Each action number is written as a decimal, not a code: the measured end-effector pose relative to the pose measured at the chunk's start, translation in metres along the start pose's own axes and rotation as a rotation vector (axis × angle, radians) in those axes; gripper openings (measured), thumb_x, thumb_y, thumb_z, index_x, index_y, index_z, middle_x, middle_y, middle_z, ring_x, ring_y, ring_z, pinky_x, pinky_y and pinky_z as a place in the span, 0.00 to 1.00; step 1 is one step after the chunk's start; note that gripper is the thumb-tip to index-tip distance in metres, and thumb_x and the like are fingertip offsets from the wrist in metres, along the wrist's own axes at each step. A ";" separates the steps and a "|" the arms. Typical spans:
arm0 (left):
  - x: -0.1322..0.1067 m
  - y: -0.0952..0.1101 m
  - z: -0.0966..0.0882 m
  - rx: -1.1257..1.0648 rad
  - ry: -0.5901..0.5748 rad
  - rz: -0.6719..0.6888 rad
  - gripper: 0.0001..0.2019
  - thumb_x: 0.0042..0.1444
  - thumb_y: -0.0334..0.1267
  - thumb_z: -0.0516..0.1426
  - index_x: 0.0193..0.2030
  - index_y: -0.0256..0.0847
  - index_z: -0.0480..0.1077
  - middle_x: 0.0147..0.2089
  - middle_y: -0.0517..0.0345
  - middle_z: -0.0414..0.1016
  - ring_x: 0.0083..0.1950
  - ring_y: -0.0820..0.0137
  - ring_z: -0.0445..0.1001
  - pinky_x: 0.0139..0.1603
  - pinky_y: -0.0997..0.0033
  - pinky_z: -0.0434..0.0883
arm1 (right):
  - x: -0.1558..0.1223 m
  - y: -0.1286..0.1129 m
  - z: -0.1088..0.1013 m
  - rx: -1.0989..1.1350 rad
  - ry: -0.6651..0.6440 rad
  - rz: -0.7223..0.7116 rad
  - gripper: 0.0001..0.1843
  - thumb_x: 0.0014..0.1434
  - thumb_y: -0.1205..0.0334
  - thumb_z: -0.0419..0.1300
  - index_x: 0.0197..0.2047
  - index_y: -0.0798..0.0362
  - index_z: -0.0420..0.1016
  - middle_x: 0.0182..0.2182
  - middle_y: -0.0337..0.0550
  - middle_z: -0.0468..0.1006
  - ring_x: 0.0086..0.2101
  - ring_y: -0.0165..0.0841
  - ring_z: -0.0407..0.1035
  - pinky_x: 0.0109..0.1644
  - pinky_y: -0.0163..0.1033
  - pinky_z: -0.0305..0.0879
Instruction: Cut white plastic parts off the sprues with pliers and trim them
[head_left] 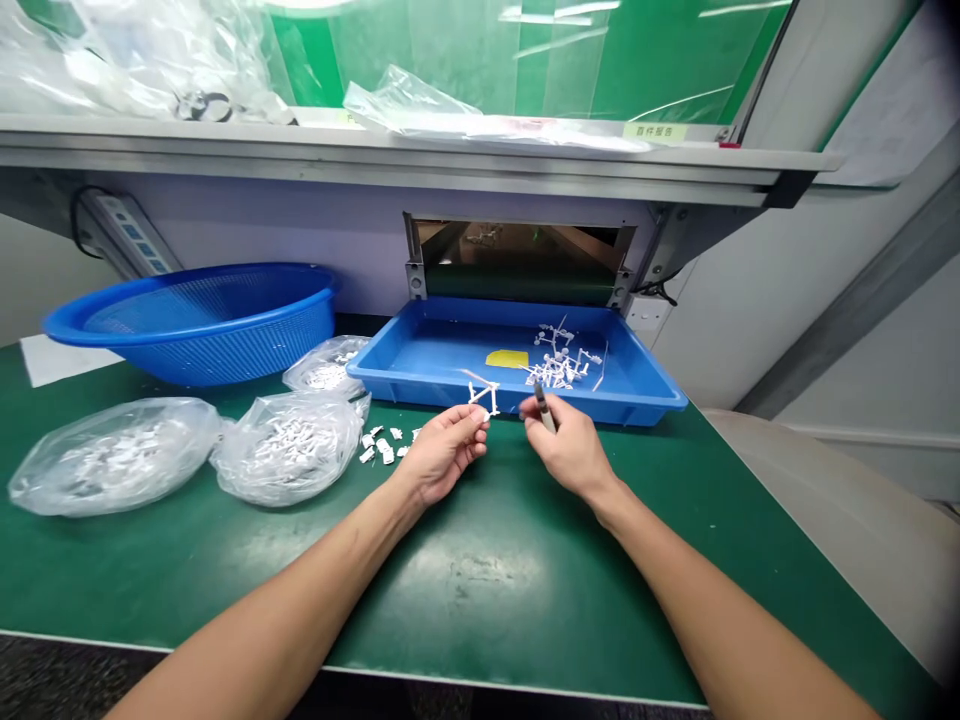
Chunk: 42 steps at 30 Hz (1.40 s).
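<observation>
My left hand (450,450) pinches a white plastic sprue (484,392) with thin branches, held up in front of the blue tray. In my right hand (570,445), a little to the right, is a slim pen-like tool (545,408) with a dark upper end and a paler lower part; its exact kind cannot be made out. The tool and the sprue are apart. Small white plastic pieces (386,450) lie loose on the table just left of my left hand. More white sprues (559,368) are heaped in the right half of the blue tray (416,385).
Clear bags of white pieces (289,450) stand on the green table (465,590) at left, before a blue basket (225,345). A yellow piece (507,358) lies in the tray. Behind it is a wall opening (521,265); a shelf edge (420,165) overhangs the table.
</observation>
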<state>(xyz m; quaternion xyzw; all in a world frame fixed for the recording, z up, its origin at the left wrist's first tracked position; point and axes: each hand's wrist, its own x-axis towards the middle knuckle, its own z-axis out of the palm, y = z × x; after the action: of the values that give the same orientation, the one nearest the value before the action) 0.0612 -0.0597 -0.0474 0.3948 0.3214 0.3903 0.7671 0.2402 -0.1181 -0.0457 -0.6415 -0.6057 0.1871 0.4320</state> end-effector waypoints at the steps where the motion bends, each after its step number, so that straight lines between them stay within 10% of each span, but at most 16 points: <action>1: 0.000 0.002 -0.001 -0.037 -0.008 0.000 0.15 0.48 0.37 0.70 0.37 0.34 0.72 0.32 0.60 0.70 0.29 0.81 0.68 0.30 0.84 0.70 | 0.000 0.001 0.001 -0.052 -0.021 -0.016 0.10 0.56 0.62 0.55 0.41 0.51 0.73 0.36 0.41 0.77 0.34 0.34 0.69 0.41 0.37 0.62; 22: -0.002 -0.001 -0.005 -0.126 -0.144 -0.114 0.13 0.50 0.35 0.69 0.37 0.34 0.71 0.33 0.59 0.67 0.29 0.82 0.67 0.30 0.85 0.69 | -0.005 0.005 0.007 -0.374 -0.206 -0.119 0.03 0.54 0.68 0.56 0.34 0.52 0.69 0.33 0.42 0.73 0.35 0.35 0.65 0.40 0.37 0.56; 28: 0.004 -0.005 -0.004 0.071 -0.175 -0.122 0.14 0.49 0.38 0.69 0.36 0.33 0.71 0.32 0.59 0.69 0.27 0.81 0.67 0.28 0.83 0.69 | 0.006 0.015 -0.029 -0.332 -0.443 -0.048 0.04 0.52 0.64 0.58 0.26 0.51 0.72 0.22 0.34 0.74 0.24 0.29 0.64 0.28 0.33 0.53; 32: -0.002 -0.004 0.007 0.237 -0.186 -0.075 0.14 0.49 0.39 0.69 0.34 0.33 0.71 0.29 0.59 0.70 0.25 0.79 0.67 0.26 0.81 0.68 | 0.016 0.025 -0.062 -0.359 -0.377 0.033 0.06 0.52 0.63 0.56 0.26 0.53 0.73 0.21 0.36 0.73 0.22 0.29 0.64 0.27 0.33 0.52; 37: -0.030 0.054 -0.004 0.518 0.020 0.338 0.14 0.53 0.44 0.66 0.39 0.36 0.73 0.28 0.60 0.71 0.27 0.76 0.69 0.29 0.78 0.70 | 0.013 0.016 -0.054 -0.290 -0.167 -0.039 0.16 0.59 0.60 0.52 0.47 0.52 0.74 0.38 0.43 0.77 0.37 0.36 0.71 0.41 0.36 0.63; 42: -0.032 0.143 -0.073 0.792 0.474 0.627 0.18 0.51 0.51 0.63 0.40 0.37 0.72 0.32 0.57 0.74 0.30 0.74 0.71 0.30 0.76 0.71 | -0.002 0.010 -0.011 -0.357 -0.320 -0.233 0.18 0.58 0.63 0.55 0.52 0.45 0.73 0.56 0.42 0.70 0.47 0.37 0.69 0.50 0.38 0.62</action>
<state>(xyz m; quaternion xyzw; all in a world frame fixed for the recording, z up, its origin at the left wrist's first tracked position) -0.0625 -0.0065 0.0461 0.6310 0.4747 0.5272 0.3140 0.2542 -0.1220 -0.0482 -0.5955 -0.7596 0.1253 0.2295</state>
